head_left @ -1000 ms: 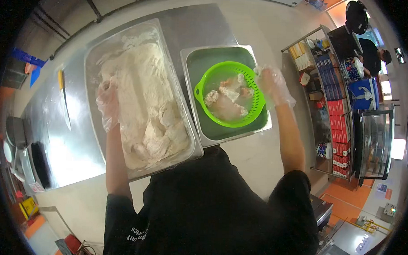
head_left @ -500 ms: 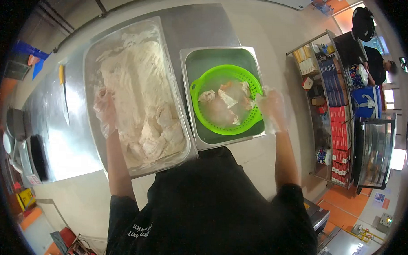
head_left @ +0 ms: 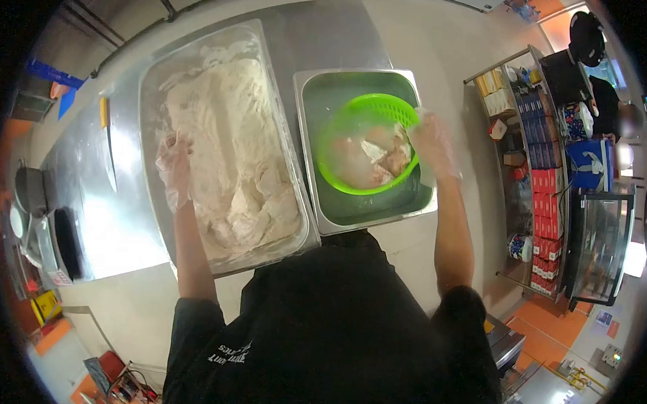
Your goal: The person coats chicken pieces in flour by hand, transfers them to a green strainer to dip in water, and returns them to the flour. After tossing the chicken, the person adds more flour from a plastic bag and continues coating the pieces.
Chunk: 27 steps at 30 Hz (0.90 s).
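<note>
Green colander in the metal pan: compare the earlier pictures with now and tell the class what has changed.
The green colander has shifted away from the person within the metal pan, and the food pieces inside have bunched toward the right hand. Nothing was visibly let go: the right hand stays at the colander's rim. The left hand remains in the flour tray, and the knife lies as before.

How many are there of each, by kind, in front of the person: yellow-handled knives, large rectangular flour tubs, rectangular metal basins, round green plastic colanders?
Yellow-handled knife: 1
Large rectangular flour tub: 1
Rectangular metal basin: 1
Round green plastic colander: 1
Total: 4
</note>
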### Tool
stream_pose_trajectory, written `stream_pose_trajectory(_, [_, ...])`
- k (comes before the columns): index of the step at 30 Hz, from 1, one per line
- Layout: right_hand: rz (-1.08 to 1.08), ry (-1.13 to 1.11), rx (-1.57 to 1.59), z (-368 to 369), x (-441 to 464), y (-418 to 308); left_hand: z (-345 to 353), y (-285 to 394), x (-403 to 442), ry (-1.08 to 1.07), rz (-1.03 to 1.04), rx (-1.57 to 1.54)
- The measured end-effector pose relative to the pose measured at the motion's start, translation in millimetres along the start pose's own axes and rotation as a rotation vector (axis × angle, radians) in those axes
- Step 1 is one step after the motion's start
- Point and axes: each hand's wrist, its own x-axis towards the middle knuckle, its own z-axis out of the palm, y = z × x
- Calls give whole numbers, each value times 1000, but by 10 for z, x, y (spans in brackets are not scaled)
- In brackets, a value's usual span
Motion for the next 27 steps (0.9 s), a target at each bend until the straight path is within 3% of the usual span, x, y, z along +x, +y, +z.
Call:
stream_pose_trajectory(3, [69, -182, -32, 77, 10, 30, -19, -178, 88, -11, 55, -104])
stream_pose_trajectory(6, [76, 233, 31, 371, -470, 15, -33, -217, 99, 18, 75, -132])
stream_pose_trajectory(9, [220, 219, 222, 405, -676, -150, -53, -180, 70, 36, 98, -76])
stream_pose_trajectory(12, [494, 173, 393, 452, -736, -342, -46, -133, 45, 20, 79, -66])
stream_pose_trajectory(15, [523, 139, 372, 493, -798, -361, -25, -210, 80, 11, 90, -58])
stream_pose_trajectory(24, [271, 80, 89, 483, -541, -6, -78, -335, 228, 41, 57, -178])
stream_pose_trajectory(27, [211, -53, 178, 493, -202, 260, -118, -375, 254, 23, 92, -227])
